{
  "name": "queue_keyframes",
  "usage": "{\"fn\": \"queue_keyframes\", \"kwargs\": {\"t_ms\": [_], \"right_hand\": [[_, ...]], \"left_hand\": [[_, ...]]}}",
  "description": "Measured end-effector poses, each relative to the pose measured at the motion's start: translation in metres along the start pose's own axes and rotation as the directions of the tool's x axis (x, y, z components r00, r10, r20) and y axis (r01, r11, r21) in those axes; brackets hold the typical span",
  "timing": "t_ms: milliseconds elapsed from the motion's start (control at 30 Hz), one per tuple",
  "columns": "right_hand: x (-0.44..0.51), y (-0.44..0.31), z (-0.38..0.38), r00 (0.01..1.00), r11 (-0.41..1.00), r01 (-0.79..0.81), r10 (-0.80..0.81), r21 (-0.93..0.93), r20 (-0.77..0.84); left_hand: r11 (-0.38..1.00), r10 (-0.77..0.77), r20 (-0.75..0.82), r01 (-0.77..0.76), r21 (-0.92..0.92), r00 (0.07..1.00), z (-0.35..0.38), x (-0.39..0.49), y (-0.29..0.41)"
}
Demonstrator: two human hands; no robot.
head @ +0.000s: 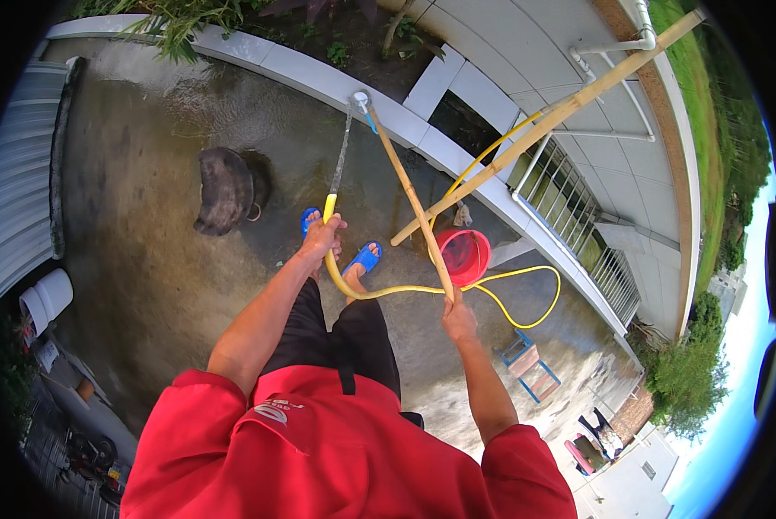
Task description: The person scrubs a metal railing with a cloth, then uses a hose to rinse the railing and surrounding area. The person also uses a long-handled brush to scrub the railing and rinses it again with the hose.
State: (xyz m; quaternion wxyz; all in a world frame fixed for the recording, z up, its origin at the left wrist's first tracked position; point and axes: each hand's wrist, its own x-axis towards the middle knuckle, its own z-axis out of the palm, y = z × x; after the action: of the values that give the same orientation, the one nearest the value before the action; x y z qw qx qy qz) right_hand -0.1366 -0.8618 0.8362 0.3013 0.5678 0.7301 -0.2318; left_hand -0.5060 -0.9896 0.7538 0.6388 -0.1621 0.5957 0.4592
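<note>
My left hand (323, 239) grips a yellow hose (352, 293) near its open end, and a stream of water (342, 152) runs from it towards the low tiled kerb. A long wooden handle (408, 187) is held in my right hand (459, 316), around its near end. At the handle's far end, a white head (360, 98) with a bit of blue beside it rests against the kerb (284, 61). The water lands close to this head, whose exact kind I cannot tell. The hose loops past my right hand over the wet concrete floor (135, 194).
Right of the handle stands a red bucket (475, 250), with a thick wooden pole (556, 107) slanting past it. A dark rounded object (224, 191) lies on the left. A blue-framed stool (530, 366) is at lower right, and metal railings (572, 217) line the wall.
</note>
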Motion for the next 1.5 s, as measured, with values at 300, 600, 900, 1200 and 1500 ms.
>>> {"fn": "queue_keyframes", "kwargs": {"t_ms": [300,600,900,1200,1500], "right_hand": [[0.051,-0.041,0.017,0.972,0.963,0.214,-0.192,0.165,-0.138],[0.046,0.068,0.015,0.985,0.985,0.160,-0.155,0.068,-0.078],[0.075,-0.059,-0.008,0.980,0.955,0.200,-0.194,0.219,-0.049],[-0.024,0.006,0.020,0.987,0.963,-0.159,0.157,0.218,0.025],[-0.063,-0.059,0.030,0.969,0.855,-0.215,0.245,0.473,-0.002]], "left_hand": [[0.989,0.111,-0.051,-0.105,0.101,0.993,0.030,-0.015,-0.002],[0.983,0.168,-0.125,-0.156,0.102,0.978,0.035,-0.030,-0.015],[0.976,0.136,-0.039,-0.128,0.174,0.990,0.046,-0.029,-0.019],[0.981,0.056,0.005,-0.056,0.185,0.998,0.021,-0.004,0.021],[0.893,0.158,0.208,-0.229,0.387,0.965,0.052,0.017,0.052]]}}
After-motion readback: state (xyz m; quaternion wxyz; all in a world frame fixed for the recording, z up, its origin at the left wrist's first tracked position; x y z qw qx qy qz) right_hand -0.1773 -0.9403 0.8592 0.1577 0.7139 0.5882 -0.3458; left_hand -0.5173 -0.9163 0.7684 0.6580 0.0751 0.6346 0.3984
